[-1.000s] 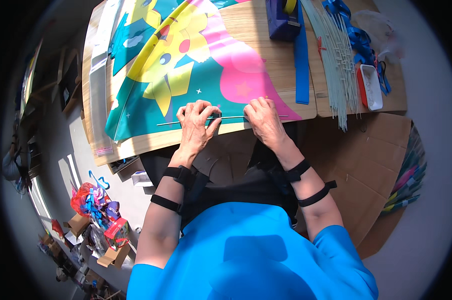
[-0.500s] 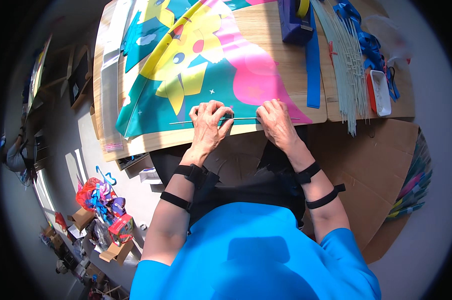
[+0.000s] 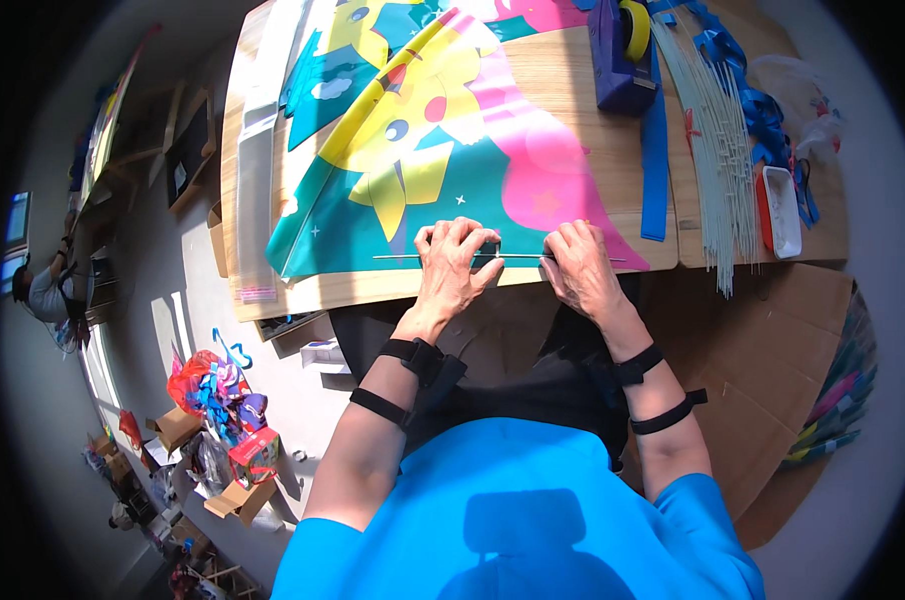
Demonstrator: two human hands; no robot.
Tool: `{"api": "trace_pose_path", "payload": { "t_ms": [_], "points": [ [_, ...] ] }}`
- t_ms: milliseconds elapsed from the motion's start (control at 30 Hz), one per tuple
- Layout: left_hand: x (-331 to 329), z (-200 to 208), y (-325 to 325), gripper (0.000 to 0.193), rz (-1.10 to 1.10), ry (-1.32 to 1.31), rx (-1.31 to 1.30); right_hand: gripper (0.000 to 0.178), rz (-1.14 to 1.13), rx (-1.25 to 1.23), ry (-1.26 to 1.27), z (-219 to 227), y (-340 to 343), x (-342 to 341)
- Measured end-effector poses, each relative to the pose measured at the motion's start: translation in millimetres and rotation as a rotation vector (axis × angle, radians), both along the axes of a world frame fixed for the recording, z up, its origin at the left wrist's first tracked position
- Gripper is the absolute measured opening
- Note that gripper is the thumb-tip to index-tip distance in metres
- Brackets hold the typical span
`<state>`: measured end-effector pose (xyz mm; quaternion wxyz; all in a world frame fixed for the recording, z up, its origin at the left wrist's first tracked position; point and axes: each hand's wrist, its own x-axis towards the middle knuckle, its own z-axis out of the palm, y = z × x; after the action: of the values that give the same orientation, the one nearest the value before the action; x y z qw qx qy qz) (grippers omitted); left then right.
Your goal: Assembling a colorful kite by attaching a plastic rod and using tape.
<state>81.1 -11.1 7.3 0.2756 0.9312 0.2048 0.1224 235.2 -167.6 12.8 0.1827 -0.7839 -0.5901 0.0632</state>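
Note:
A colourful printed sheet (image 3: 443,150) in yellow, teal and pink lies spread on a wooden table (image 3: 573,70). Along its near edge lies a thin pale rod (image 3: 518,257). My left hand (image 3: 458,262) presses down on the rod and the sheet's edge with bent fingers. My right hand (image 3: 583,265) pinches the rod a little to the right. Both hands rest at the table's near edge, close together, and black straps circle both forearms.
A purple tape dispenser (image 3: 621,55) with a yellow roll, blue ribbons (image 3: 656,160), a bundle of thin white rods (image 3: 718,150) and a small white tray (image 3: 781,210) lie at the right. Cardboard (image 3: 773,400) covers the floor at the right. Boxes and bags (image 3: 223,420) clutter the floor at the left.
Both hands stay on the rod at the sheet's near edge. The view has shifted slightly, so the table sits lower in the picture.

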Motion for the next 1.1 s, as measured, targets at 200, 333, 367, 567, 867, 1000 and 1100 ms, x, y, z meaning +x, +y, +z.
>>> {"api": "trace_pose_path", "payload": {
  "t_ms": [200,333,367,567,867,1000,1100],
  "points": [
    [5,6,-2,0.035,-0.031,0.027,0.011,0.024,-0.024,-0.010,-0.006,3,-3,3],
    [0,8,-2,0.031,-0.011,0.075,0.047,0.022,-0.027,0.030,-0.056,-4,0,0],
    [6,6,-5,0.030,-0.026,0.053,0.048,0.021,-0.027,0.034,-0.078,-4,-3,3],
    [5,1,-3,0.023,-0.032,0.053,0.078,0.020,-0.032,0.049,-0.024,-8,-5,4],
    [5,3,-4,0.023,-0.030,0.051,0.073,0.020,-0.030,0.034,-0.026,-7,-4,4],
    [5,3,-4,0.023,-0.036,0.048,0.066,0.019,-0.028,0.035,-0.035,-7,-4,5],
    [5,3,-4,0.023,-0.031,0.043,0.066,0.019,-0.027,0.029,-0.042,-7,-3,4]
  ]
}}
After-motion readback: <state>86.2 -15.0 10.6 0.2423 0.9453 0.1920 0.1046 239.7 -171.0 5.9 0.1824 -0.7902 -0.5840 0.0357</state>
